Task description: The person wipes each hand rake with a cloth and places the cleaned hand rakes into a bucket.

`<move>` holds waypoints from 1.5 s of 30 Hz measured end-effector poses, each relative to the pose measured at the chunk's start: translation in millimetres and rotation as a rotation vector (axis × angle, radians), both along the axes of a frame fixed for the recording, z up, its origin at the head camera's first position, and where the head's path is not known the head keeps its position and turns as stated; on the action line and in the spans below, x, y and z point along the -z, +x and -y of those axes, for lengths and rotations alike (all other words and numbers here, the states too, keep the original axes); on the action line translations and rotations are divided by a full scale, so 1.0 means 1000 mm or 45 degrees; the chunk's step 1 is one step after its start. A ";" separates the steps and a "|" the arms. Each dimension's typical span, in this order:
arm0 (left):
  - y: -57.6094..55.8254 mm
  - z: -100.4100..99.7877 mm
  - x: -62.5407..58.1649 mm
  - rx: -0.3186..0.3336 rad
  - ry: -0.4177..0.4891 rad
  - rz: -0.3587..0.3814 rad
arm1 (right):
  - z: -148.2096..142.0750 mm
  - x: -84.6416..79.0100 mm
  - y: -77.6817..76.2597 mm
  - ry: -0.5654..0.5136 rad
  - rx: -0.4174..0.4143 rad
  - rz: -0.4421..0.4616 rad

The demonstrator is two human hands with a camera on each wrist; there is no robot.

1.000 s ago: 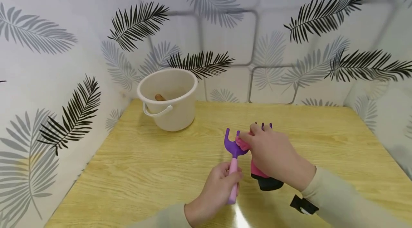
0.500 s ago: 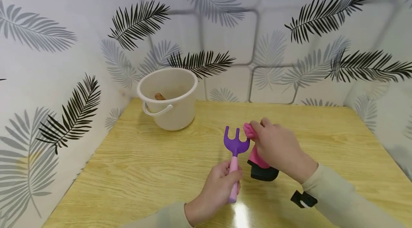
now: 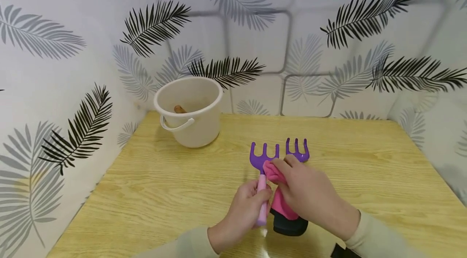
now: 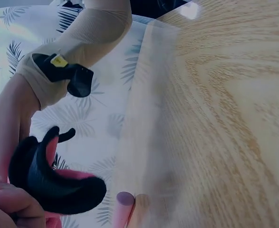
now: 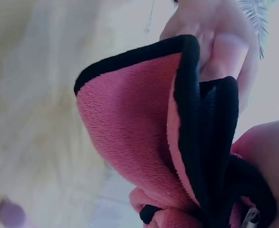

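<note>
My left hand grips the pink handle of a toy garden fork, whose purple prongs point away from me. In my right hand is a bunched pink cloth with black edging, pressed against the fork where prongs and handle meet. The loose end of the cloth hangs below that hand. Beyond my right hand lies a purple hand rake on the table, its handle mostly hidden. The left wrist view catches the black-edged cloth close beside my left fingers.
A cream bucket with a lowered handle stands at the back left of the wooden table. Something brown shows inside it. A leaf-patterned wall covering rises behind and at the sides.
My right hand has moved the cloth from the fork's right prongs, off past their tips, then back down to its neck. The rake behind shows again. My left hand has barely moved.
</note>
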State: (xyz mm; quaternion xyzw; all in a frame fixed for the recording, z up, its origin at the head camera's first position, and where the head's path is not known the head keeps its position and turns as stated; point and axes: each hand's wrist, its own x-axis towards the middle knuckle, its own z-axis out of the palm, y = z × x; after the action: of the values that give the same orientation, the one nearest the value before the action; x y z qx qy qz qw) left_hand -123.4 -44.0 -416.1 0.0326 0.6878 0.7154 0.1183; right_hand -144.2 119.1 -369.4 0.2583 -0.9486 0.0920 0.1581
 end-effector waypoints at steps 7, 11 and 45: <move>0.003 -0.002 0.000 0.039 0.039 0.011 | -0.014 0.000 -0.025 -0.035 0.103 -0.118; 0.004 -0.002 -0.001 0.042 0.022 0.014 | -0.016 -0.001 -0.030 0.001 0.109 -0.085; 0.006 -0.003 0.004 0.119 -0.115 -0.065 | 0.029 -0.029 -0.016 0.394 -0.290 -0.204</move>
State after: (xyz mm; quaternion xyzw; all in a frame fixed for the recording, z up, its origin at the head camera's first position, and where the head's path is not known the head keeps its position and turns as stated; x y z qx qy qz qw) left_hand -116.9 -41.0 -419.7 0.0777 0.7199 0.6763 0.1354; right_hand -159.8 90.0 -340.4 0.3917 -0.9004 -0.0582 0.1800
